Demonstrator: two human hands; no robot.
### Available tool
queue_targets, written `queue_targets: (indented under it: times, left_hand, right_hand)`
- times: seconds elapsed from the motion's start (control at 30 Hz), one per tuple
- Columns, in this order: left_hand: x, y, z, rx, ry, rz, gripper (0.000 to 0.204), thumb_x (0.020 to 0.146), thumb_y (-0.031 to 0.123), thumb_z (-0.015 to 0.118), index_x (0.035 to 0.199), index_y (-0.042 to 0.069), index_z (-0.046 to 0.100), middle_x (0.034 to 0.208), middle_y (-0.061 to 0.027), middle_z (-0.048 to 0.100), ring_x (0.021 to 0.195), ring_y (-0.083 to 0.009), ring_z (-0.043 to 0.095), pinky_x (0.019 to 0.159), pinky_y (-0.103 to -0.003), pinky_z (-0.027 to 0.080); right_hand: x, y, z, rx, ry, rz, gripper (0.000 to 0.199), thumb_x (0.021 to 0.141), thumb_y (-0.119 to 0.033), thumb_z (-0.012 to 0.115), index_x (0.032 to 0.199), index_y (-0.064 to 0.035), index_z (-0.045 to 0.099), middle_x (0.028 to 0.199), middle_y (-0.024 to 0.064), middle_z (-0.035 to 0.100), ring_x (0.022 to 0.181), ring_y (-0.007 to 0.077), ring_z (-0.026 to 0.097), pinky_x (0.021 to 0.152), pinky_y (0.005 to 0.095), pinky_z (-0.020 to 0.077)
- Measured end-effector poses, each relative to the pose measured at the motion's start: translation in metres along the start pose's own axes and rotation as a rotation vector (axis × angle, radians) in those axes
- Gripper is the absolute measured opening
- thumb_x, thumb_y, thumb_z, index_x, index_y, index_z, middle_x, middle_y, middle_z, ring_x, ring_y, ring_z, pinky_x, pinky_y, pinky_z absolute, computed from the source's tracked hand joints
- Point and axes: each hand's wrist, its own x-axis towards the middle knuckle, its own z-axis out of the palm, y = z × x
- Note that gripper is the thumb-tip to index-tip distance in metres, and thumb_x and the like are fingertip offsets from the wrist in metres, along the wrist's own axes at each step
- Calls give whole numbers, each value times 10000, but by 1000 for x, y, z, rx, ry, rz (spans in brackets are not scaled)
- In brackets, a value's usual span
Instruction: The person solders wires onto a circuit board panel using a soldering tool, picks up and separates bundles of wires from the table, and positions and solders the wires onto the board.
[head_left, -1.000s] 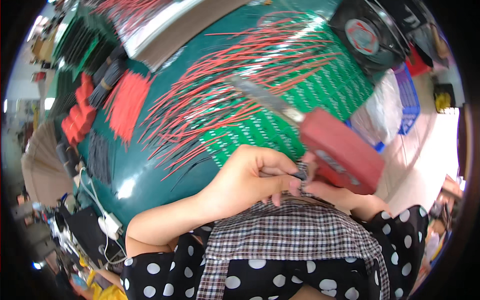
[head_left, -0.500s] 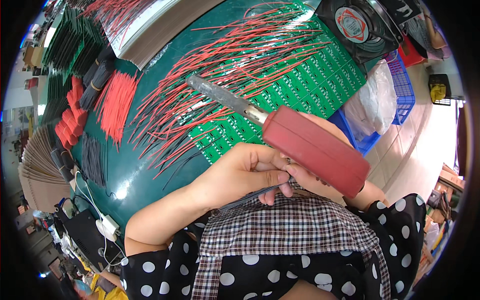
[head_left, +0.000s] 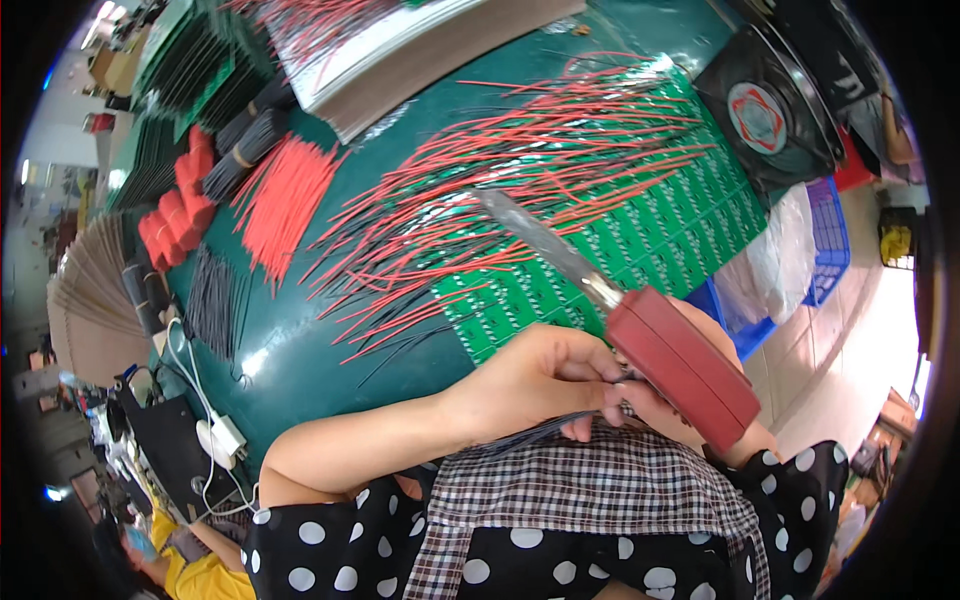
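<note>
My left hand (head_left: pixel 535 385) is closed on a bundle of thin dark wires (head_left: pixel 535 432), whose loose lengths trail below my wrist over the checked apron. A soldering iron with a boxy red handle (head_left: pixel 685 370) and a long grey metal shaft is gripped in my right hand (head_left: pixel 660 412). The right fingertips meet the left ones at the wire ends; the contact itself is partly hidden. The iron's tip points up and left, over red and black wires (head_left: pixel 430 225) fanned out from green circuit boards (head_left: pixel 640 265) on the table.
A black fan (head_left: pixel 757 118) stands beyond the boards, near a blue crate (head_left: pixel 828 240) with a plastic bag. At left lie red wire bundles (head_left: pixel 288 205), loose black wires (head_left: pixel 215 305) and a white plug adapter (head_left: pixel 220 440). A thick light-coloured stack (head_left: pixel 420 70) sits at the back.
The whole scene has shifted down and right in the picture. The iron is tilted slightly more steeply. Both hands keep their hold, the fingertips still together.
</note>
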Motion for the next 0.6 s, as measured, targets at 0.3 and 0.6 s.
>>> queue_targets:
  times: [0.3, 0.6]
  left_hand:
    - [-2, -7, 6, -2, 60, 117, 73, 834, 17, 644, 861, -49, 629, 765, -72, 653, 660, -109, 636, 577, -219, 514]
    - [-1, -12, 9, 8, 37, 153, 57, 796, -14, 662, 809, -68, 647, 696, -82, 655, 619, -113, 634, 575, -231, 503]
  right_hand:
    - [-13, 4, 4, -234, 8, -97, 299, 644, -157, 728, 911, -79, 617, 900, 104, 614, 849, 324, 597, 752, 411, 483]
    - [-15, -11, 12, -136, 140, -23, 309, 621, -160, 728, 889, -65, 606, 855, 100, 588, 774, 293, 591, 664, 353, 474]
